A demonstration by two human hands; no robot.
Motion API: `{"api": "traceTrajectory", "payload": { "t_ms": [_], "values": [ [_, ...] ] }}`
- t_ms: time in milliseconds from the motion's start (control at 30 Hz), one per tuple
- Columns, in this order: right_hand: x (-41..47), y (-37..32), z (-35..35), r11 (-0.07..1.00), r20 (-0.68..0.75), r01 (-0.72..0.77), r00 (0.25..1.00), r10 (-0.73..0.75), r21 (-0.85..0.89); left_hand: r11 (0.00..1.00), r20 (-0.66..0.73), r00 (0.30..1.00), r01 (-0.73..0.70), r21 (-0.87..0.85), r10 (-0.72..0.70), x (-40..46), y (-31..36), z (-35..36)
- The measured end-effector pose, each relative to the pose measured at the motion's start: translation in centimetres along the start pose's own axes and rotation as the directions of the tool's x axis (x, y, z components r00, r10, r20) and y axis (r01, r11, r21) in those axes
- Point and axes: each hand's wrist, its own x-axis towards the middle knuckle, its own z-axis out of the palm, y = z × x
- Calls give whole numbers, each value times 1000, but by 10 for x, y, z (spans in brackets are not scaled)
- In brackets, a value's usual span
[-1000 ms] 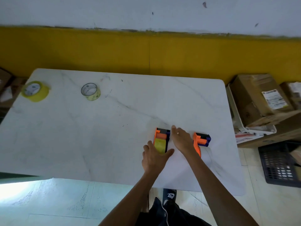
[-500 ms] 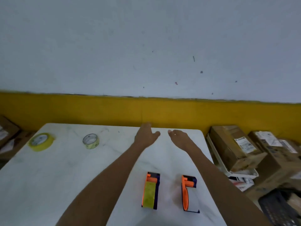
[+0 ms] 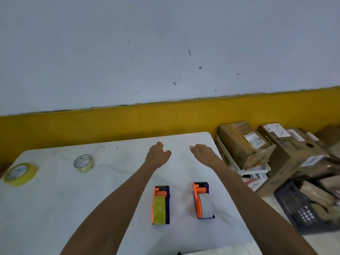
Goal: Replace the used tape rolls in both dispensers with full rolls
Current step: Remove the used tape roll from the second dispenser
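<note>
Two orange-and-blue tape dispensers stand side by side on the white marble table (image 3: 55,208). The left dispenser (image 3: 161,205) carries a yellow roll; the right dispenser (image 3: 203,200) carries a pale grey-white roll. Both my arms stretch out over the table beyond them. My left hand (image 3: 157,155) hovers with loosely curled fingers and holds nothing. My right hand (image 3: 203,152) is likewise free, fingers apart. A thin, nearly used yellow roll (image 3: 84,163) lies at the far left, and a thicker yellow roll (image 3: 19,173) sits at the table's left edge.
A yellow-and-white wall runs behind the table. Right of the table stand cardboard boxes (image 3: 244,142), a white tray (image 3: 244,168) under one box, and a dark plastic crate (image 3: 301,208) on the floor.
My hands let go of the dispensers and reached forward over the table. The view tilted up toward the wall, then rolled slightly; the dispensers stayed put.
</note>
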Motion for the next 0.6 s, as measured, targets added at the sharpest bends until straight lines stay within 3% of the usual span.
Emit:
{"api": "traceTrajectory", "payload": {
  "t_ms": [333,467,600],
  "values": [
    [-20,96,28,958,82,-262,964,254,113,981,196,974,143,-134,-116,-15,-8,98],
    [-31,127,48,894,136,-387,921,365,225,926,243,941,292,-239,-235,-24,-20,141],
    [-42,142,65,817,231,-508,859,457,272,823,338,861,482,-302,-380,-27,-41,183]
  ]
}}
